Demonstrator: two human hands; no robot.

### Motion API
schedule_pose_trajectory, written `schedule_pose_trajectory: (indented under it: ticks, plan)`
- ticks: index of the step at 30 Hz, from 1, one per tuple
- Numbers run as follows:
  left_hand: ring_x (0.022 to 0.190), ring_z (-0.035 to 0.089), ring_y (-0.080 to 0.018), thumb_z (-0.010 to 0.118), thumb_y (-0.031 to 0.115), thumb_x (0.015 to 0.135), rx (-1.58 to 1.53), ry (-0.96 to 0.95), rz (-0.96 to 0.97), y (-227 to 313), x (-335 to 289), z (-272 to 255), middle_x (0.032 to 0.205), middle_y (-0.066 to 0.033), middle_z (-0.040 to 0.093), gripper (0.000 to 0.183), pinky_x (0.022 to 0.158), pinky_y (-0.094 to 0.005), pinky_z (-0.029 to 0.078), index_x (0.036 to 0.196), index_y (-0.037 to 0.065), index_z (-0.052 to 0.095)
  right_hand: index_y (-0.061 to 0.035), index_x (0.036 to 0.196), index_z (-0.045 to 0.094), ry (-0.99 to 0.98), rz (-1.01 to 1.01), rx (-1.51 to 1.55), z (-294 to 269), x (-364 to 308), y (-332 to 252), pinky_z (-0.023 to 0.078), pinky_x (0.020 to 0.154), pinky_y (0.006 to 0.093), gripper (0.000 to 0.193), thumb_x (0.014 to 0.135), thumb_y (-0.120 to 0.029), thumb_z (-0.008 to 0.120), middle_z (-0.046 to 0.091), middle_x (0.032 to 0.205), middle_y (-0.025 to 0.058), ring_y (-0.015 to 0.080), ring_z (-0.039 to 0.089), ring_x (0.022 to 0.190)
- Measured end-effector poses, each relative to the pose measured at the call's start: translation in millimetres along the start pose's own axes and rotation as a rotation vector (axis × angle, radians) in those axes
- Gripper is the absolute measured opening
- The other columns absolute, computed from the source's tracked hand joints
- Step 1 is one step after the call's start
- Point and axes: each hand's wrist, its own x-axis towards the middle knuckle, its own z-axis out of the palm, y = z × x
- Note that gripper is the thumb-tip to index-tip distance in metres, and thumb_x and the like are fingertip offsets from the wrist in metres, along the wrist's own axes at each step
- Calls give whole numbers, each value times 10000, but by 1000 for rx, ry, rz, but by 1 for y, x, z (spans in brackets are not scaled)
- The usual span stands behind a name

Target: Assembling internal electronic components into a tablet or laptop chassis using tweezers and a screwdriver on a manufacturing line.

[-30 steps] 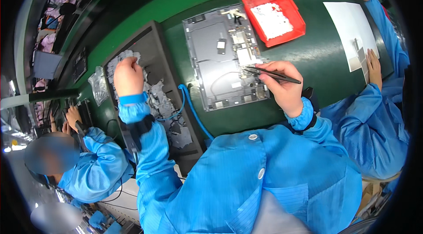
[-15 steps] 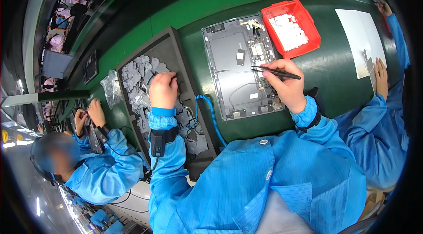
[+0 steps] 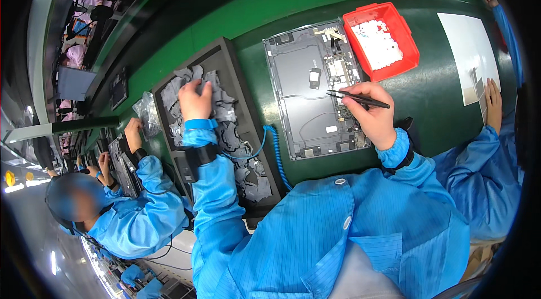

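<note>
My left hand [image 3: 195, 102] is over a dark tray [image 3: 232, 68] heaped with thin grey cut pieces [image 3: 228, 137]. Its thumb and fingers are apart, the tips down among the pieces; whether they touch one is hidden. My right hand [image 3: 376, 121] is closed round black tweezers [image 3: 369, 101], whose tips point left over an opened device housing [image 3: 293, 121]. Along the housing's right side runs a circuit board [image 3: 340, 74]. A small black piece with a white label [image 3: 314, 78] rests on the housing's grey panel.
A red bin [image 3: 407, 54] of small white pieces stands beyond the housing. A blue coiled cord [image 3: 276, 155] runs between tray and housing. Clear plastic bags [image 3: 147, 114] lie left of the tray. Co-workers sit either side; one's hand [image 3: 493, 106] is by a white sheet [image 3: 465, 45].
My left hand has moved left and its thumb has parted from the fingers. The right hand, still holding the tweezers, has shifted little; the whole view has moved slightly.
</note>
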Motion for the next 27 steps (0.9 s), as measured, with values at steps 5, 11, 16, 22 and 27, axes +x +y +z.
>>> schedule_pose_trajectory:
  ticks: [5, 11, 16, 22, 27]
  plan:
    - [923, 550, -353, 682, 262, 753, -87, -37, 187, 38, -12, -3, 966, -190, 608, 311, 821, -399, 446, 949, 21, 671, 13, 876, 594, -19, 10, -6, -2, 0, -1, 484, 695, 225, 175, 735, 28, 695, 624, 865, 63, 99, 603, 791]
    - [947, 513, -335, 704, 317, 720, 255, 65, 199, 54, -1, -16, 975, -154, 608, 284, 844, -413, 420, 926, 122, 704, 15, 892, 591, 5, 21, 59, 1, 4, 5, 496, 731, 242, 183, 738, 32, 689, 631, 903, 82, 132, 614, 837]
    - [915, 536, -300, 772, 305, 634, 148, -177, 232, 40, 19, -13, 956, -147, 616, 326, 825, -378, 417, 878, 97, 712, 9, 907, 587, 19, -22, 35, 0, 13, 3, 494, 763, 257, 196, 739, 34, 685, 638, 938, 99, 152, 614, 871]
    - [626, 579, -137, 780, 197, 679, -536, -317, -145, 5, 28, -30, 719, -51, 636, 260, 549, -260, 439, 821, 6, 676, 5, 906, 589, 54, -27, -17, -5, 13, 5, 482, 758, 254, 189, 742, 28, 681, 639, 936, 95, 143, 605, 867]
    - [600, 582, -101, 645, 63, 809, -1047, -207, -399, -4, 13, -61, 736, -22, 612, 81, 521, -238, 476, 811, 68, 564, 14, 922, 576, 120, 14, -9, -11, 13, 4, 482, 731, 237, 188, 760, 28, 671, 638, 939, 86, 116, 598, 835]
